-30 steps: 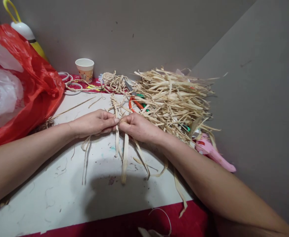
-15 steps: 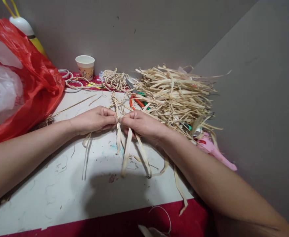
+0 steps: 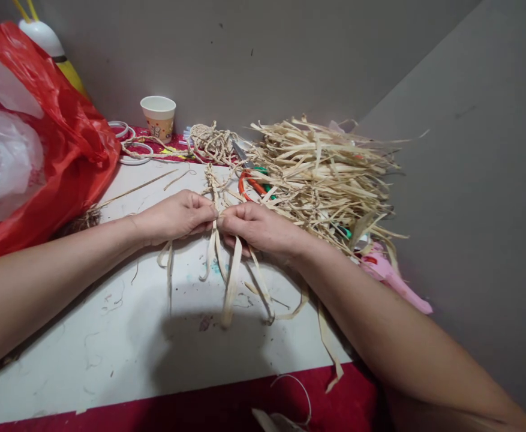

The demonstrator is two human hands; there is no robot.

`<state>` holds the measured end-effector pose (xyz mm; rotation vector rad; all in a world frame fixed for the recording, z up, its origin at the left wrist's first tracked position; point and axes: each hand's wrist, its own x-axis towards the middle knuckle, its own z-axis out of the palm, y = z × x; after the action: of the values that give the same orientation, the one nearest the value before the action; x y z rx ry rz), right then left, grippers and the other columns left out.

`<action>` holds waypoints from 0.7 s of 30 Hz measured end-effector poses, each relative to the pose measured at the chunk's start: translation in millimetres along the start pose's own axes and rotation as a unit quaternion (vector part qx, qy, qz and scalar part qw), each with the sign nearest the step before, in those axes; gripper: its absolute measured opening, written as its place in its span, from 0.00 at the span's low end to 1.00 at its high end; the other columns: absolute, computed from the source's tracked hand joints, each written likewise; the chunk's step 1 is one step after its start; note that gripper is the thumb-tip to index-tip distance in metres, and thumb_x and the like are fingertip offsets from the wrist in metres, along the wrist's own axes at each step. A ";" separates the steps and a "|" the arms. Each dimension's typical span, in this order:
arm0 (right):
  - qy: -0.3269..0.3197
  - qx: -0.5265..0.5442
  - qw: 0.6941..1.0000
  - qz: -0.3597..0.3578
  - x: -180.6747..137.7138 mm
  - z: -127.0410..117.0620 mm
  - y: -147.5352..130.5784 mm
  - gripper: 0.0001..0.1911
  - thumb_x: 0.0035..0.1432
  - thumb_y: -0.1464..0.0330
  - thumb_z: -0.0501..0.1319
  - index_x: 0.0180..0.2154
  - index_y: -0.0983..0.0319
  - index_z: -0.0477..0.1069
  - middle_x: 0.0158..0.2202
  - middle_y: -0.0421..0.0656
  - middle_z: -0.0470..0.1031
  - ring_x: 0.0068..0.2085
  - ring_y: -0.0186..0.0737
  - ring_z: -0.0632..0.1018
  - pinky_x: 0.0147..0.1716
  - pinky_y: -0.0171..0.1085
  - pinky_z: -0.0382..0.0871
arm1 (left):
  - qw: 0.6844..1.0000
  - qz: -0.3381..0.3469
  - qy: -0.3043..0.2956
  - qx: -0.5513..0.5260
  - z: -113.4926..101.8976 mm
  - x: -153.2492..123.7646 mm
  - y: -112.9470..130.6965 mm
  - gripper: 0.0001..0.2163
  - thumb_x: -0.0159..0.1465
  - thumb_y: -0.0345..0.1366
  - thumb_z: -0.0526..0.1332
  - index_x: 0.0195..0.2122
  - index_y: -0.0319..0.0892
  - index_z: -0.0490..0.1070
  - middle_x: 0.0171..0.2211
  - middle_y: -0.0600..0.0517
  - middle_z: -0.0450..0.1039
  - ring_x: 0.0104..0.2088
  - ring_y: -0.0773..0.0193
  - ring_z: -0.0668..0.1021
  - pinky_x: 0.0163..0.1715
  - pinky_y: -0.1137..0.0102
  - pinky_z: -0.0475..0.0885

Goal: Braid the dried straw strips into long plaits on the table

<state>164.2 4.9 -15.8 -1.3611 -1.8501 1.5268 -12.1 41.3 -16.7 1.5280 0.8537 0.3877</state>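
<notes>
Both hands meet over the white board point(image 3: 123, 360), fingertips almost touching. My left hand point(image 3: 186, 215) is closed in a pinch on dry straw strips, with thin ends hanging below it. My right hand point(image 3: 256, 225) pinches more of the flat straw strips point(image 3: 232, 282), which hang down from under its fingers. Between the hands a narrow straw braid point(image 3: 212, 180) runs up and away from me, its loose strips dropping below the fingertips. The fingertips partly cover where the strips cross.
A large heap of dry straw point(image 3: 325, 168) lies behind my right hand. Scissors point(image 3: 251, 186) with orange and green handles rest beside it. Farther back are a coil of straw cord point(image 3: 213, 144) and a paper cup point(image 3: 158, 120). A red plastic bag point(image 3: 87, 144) stands left.
Both hands stay pinched together at the braid. The loose strips below the fingertips have shifted and spread apart, and the end hanging from the left hand has swung right. The view has moved slightly.
</notes>
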 end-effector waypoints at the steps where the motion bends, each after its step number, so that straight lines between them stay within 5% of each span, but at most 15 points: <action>1: -0.011 0.009 1.000 0.007 -0.6 -0.2 -0.4 0.13 0.58 0.65 0.51 0.23 0.63 0.62 0.14 0.35 0.62 0.15 0.26 0.61 0.14 0.28 0.52 | 1.000 0.006 0.008 0.012 1.1 -0.1 -0.6 0.14 0.60 0.35 0.55 0.17 0.40 0.59 0.12 0.60 0.54 0.13 0.77 0.54 0.13 0.76 0.46; 6: -0.037 0.026 0.999 0.027 -4.4 -1.6 -6.6 0.14 0.58 0.67 0.49 0.24 0.64 0.65 0.13 0.35 0.63 0.14 0.27 0.61 0.15 0.29 0.54 | 0.998 0.030 0.024 0.057 4.1 -1.7 -0.7 0.12 0.58 0.33 0.54 0.17 0.40 0.59 0.14 0.60 0.54 0.15 0.77 0.54 0.15 0.77 0.48; 13: 0.012 -0.007 0.996 0.089 -12.3 2.2 -17.0 0.17 0.56 0.68 0.50 0.18 0.64 0.63 0.14 0.38 0.66 0.13 0.27 0.60 0.13 0.30 0.52 | 0.994 0.051 0.034 0.091 5.4 -1.8 -2.7 0.12 0.58 0.33 0.53 0.17 0.40 0.58 0.16 0.59 0.52 0.18 0.75 0.55 0.18 0.76 0.49; 21: 0.040 0.078 0.990 0.109 -11.4 25.1 -21.4 0.16 0.57 0.69 0.47 0.19 0.63 0.61 0.14 0.39 0.69 0.12 0.29 0.66 0.11 0.29 0.52 | 0.993 0.068 0.031 0.092 6.6 -5.1 -0.6 0.12 0.59 0.33 0.52 0.18 0.39 0.63 0.16 0.59 0.56 0.19 0.74 0.57 0.19 0.75 0.51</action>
<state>140.7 -16.8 -1.9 -1.5673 -1.5401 1.6573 -11.2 33.0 -17.1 1.7589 0.8544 0.4685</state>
